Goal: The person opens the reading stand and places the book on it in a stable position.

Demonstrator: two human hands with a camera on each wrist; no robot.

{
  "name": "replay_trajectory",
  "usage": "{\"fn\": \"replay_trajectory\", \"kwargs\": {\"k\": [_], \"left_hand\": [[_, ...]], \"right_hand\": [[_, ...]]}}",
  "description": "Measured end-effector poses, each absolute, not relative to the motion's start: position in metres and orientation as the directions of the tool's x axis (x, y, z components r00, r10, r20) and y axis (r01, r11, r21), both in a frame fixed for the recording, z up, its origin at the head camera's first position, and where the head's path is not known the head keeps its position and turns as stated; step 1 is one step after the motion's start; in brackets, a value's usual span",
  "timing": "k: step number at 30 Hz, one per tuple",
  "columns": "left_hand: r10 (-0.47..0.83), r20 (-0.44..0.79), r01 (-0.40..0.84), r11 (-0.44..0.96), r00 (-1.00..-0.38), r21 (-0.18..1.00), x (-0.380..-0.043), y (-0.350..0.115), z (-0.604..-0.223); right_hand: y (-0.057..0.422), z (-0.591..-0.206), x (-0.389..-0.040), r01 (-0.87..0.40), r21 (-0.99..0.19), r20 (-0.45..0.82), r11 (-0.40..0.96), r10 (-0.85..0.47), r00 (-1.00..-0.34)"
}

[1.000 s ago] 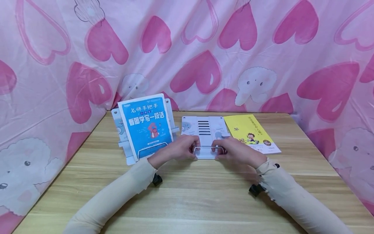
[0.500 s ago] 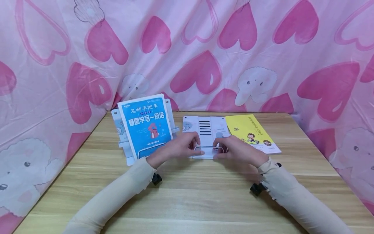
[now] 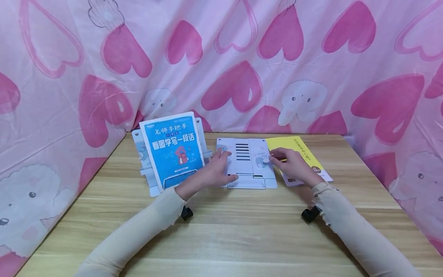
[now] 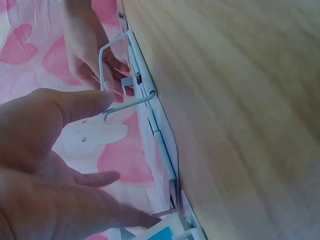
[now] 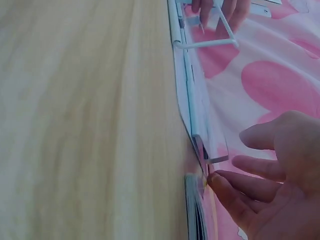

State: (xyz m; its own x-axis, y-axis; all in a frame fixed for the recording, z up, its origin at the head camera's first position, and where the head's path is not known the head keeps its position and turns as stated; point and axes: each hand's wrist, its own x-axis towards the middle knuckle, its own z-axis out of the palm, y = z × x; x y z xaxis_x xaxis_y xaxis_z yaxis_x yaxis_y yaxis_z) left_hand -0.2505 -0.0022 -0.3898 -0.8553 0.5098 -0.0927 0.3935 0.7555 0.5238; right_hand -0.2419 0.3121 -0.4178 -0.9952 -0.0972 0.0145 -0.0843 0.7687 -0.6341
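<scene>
A white book stand with printed animals and a row of slots lies low on the table. From its front edge sticks up a wire page holder. My left hand is over the stand's left side with fingers spread, the thumb overlapping the wire in the left wrist view. At the stand's right edge is my right hand, its fingers loosely bent. In the right wrist view its lowest fingertip is right by the stand's corner and the pages of a yellow book. That hand covers part of the yellow book.
To the left, a second book stand leans back and bears a blue book, which another wire holder crosses at its foot. The wooden table backs onto a pink heart-patterned curtain.
Both hands have come away from the wire page holder. The right hand has moved right and farther back to the stand's edge; the left has shifted slightly left and its fingers have spread.
</scene>
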Motion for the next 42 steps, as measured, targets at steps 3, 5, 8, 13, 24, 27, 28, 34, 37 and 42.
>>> {"fn": "replay_trajectory", "kwargs": {"k": [3, 5, 8, 13, 24, 27, 28, 34, 37, 42], "left_hand": [[0.489, -0.098, 0.364, 0.755, -0.867, 0.546, -0.251, -0.003, -0.393], [0.482, -0.11, 0.346, 0.752, -0.869, 0.562, -0.252, -0.004, -0.394], [0.489, -0.127, 0.339, 0.747, -0.863, 0.572, -0.253, -0.005, -0.395], [0.504, -0.123, 0.35, 0.736, -0.855, 0.58, -0.254, -0.006, -0.398], [0.497, -0.066, 0.361, 0.71, -0.865, 0.605, -0.253, -0.003, -0.398], [0.488, -0.035, 0.369, 0.703, -0.872, 0.608, -0.251, -0.003, -0.396], [0.487, -0.021, 0.376, 0.7, -0.873, 0.608, -0.25, -0.002, -0.395], [0.476, 0.057, 0.414, 0.692, -0.877, 0.591, -0.244, 0.0, -0.388], [0.473, 0.085, 0.429, 0.69, -0.877, 0.584, -0.242, 0.0, -0.386], [0.498, 0.138, 0.477, 0.661, -0.856, 0.579, -0.24, -0.001, -0.384]], "right_hand": [[0.313, -0.42, -0.243, -0.057, -0.658, -0.018, 0.751, -0.092, -0.996], [0.312, -0.419, -0.244, -0.041, -0.674, -0.043, 0.738, -0.095, -0.995], [0.31, -0.419, -0.244, -0.023, -0.69, -0.074, 0.723, -0.102, -0.992], [0.31, -0.424, -0.244, -0.034, -0.73, -0.059, 0.683, -0.112, -0.992], [0.319, -0.429, -0.25, 0.065, -0.837, -0.102, 0.543, -0.037, -0.994], [0.322, -0.427, -0.251, 0.111, -0.861, -0.139, 0.497, -0.02, -0.99], [0.322, -0.426, -0.251, 0.115, -0.867, -0.142, 0.484, -0.021, -0.99], [0.323, -0.419, -0.247, 0.078, -0.915, -0.106, 0.397, -0.048, -0.993], [0.324, -0.418, -0.246, 0.054, -0.941, -0.075, 0.334, -0.05, -0.996], [0.327, -0.416, -0.244, -0.051, -0.971, 0.032, 0.235, -0.084, -0.996]]}}
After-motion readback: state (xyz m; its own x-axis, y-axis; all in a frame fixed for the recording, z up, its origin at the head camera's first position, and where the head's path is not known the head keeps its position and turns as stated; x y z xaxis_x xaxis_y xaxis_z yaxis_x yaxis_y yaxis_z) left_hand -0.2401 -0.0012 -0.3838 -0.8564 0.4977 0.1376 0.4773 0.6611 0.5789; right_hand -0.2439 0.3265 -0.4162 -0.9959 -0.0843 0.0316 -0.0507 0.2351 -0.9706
